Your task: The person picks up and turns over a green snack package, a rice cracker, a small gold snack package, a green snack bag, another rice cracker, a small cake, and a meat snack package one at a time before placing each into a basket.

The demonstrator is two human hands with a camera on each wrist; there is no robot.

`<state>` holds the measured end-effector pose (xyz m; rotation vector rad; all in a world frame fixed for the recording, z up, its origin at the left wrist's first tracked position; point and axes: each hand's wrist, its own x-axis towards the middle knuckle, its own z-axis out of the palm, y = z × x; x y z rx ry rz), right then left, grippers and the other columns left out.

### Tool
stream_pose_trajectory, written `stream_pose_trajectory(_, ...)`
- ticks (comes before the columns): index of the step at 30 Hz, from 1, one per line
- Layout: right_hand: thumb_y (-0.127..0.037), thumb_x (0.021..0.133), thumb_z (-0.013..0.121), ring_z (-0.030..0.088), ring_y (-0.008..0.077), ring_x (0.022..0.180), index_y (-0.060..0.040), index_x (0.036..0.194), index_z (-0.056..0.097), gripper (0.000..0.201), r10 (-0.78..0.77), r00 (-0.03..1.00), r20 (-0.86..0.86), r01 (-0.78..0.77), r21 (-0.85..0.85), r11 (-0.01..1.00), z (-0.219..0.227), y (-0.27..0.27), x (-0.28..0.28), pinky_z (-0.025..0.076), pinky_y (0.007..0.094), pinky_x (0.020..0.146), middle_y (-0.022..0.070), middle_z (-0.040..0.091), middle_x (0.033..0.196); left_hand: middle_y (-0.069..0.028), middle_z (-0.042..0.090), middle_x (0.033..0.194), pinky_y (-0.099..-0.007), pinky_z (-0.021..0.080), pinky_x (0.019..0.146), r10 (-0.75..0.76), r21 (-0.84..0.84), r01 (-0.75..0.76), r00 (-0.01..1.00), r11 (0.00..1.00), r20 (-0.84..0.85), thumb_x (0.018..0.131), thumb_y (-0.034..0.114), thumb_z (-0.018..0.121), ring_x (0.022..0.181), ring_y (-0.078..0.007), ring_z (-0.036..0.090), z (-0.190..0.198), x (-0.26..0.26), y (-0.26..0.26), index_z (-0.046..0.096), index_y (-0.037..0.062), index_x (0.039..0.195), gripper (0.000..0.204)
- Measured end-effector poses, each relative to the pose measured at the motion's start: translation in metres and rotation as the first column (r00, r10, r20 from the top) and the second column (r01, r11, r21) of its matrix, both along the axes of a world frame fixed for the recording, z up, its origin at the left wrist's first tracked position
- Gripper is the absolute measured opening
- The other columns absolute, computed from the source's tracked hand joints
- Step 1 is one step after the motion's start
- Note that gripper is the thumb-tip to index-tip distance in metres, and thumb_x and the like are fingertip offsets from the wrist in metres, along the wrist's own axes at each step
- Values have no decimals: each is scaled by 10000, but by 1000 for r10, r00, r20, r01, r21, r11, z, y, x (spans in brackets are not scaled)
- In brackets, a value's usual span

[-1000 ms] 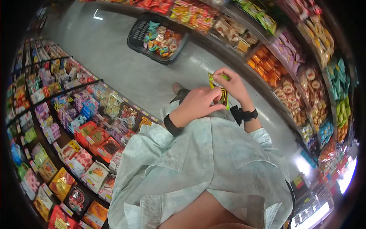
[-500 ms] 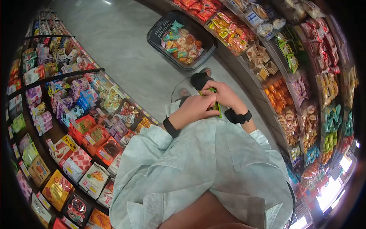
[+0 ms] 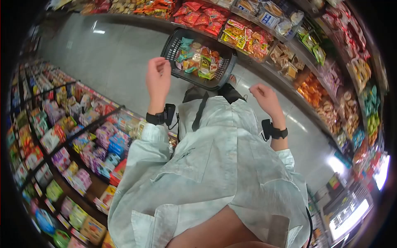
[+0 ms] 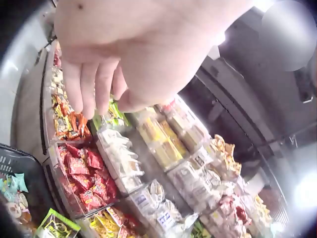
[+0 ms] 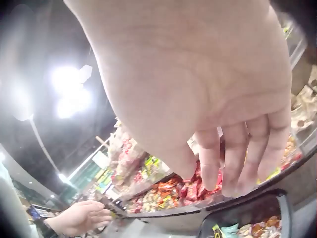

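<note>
In the head view a green-and-black packet (image 3: pixel 205 65) shows over the packets in the dark basket (image 3: pixel 226 69); whether it rests on them cannot be told. My left hand (image 3: pixel 159 80) is raised left of the basket, fingers loosely bent and holding nothing. To the basket's right is my right hand (image 3: pixel 266 99), also empty with relaxed fingers. The left wrist view has the green packet (image 4: pixel 58 225) at the lower left, below the hand (image 4: pixel 133 54). Fingers (image 5: pixel 237 158) hang loosely in the right wrist view, above the basket's edge.
Bins of red packets (image 3: pixel 200 17) and yellow packets (image 3: pixel 244 37) line the shelf beyond the basket and curve down the right. Packaged snacks (image 3: pixel 74 175) fill the display on the left. A foot (image 3: pixel 232 79) shows beside the basket.
My hands have separated, left hand up and leftward, right hand to the right. The green packet has left my fingers and appears over the basket.
</note>
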<state>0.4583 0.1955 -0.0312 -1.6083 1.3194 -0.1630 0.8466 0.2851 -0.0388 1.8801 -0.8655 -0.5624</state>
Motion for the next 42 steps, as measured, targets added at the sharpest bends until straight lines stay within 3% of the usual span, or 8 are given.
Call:
stream_pose_trajectory(3,-243,1056,685,696,137,903,-32,1126,730,227,-167,986,-4,167,2,986,-6,53,3,553,310,848,64,764,959,-95,753,1034,-344,569,802,-402,115,394,913,912,62,1021,153,694,913,-204,726,-7,27,-17,647,48,1160,181)
stream_pose_trajectory(8,-249,1039,696,748,210,929,-33,1206,710,274,-399,917,19,394,118,911,-10,152,64,571,336,870,103,781,1007,-126,732,998,-432,584,793,-886,299,836,456,460,88,971,174,700,931,-339,727,-37,29,-4,648,77,1121,186)
stream_pose_trajectory(11,-270,1029,710,758,224,967,-29,1237,694,319,-327,944,35,309,251,917,-19,217,98,575,341,884,110,781,1028,-126,727,994,-503,571,806,-967,295,927,185,230,175,974,220,665,953,-381,710,-63,23,24,653,107,1109,176)
stream_pose_trajectory(17,-230,1006,700,766,245,929,-42,1269,692,324,-596,801,-52,598,125,792,12,252,121,591,369,854,130,791,1013,-156,697,990,-534,551,819,-969,255,935,-241,-245,-49,959,320,717,959,-416,687,-82,11,58,620,104,1159,310)
stream_pose_trajectory(21,-210,983,715,774,263,929,-52,1232,711,295,-607,795,-24,607,53,793,-3,277,119,593,372,838,135,790,981,-180,719,1033,-531,559,867,-959,425,876,-278,-228,57,943,351,714,1031,-410,694,-58,13,40,634,65,1118,344)
stream_pose_trajectory(26,-231,971,743,768,278,932,-59,1237,712,318,-596,803,-21,593,133,794,6,297,112,589,386,838,134,793,989,-188,727,1065,-531,561,871,-985,469,878,-150,-94,82,944,345,710,1039,-408,700,-71,20,29,631,62,1166,369)
stream_pose_trajectory(32,-201,1029,697,750,199,1001,-19,1320,670,344,-677,735,-38,665,230,710,-4,329,52,579,346,902,110,791,1072,-187,739,1064,-532,573,868,-986,579,806,-166,-123,22,928,349,720,1027,-395,712,-90,-1,33,638,62,1236,429)
stream_pose_trajectory(42,-274,995,726,761,301,1021,-62,1225,712,314,-586,809,-47,587,107,802,-29,333,-85,593,400,897,151,789,1104,-196,748,1109,-535,571,890,-933,573,788,-342,-223,108,934,378,700,1059,-421,703,-51,-203,58,693,67,1133,369)
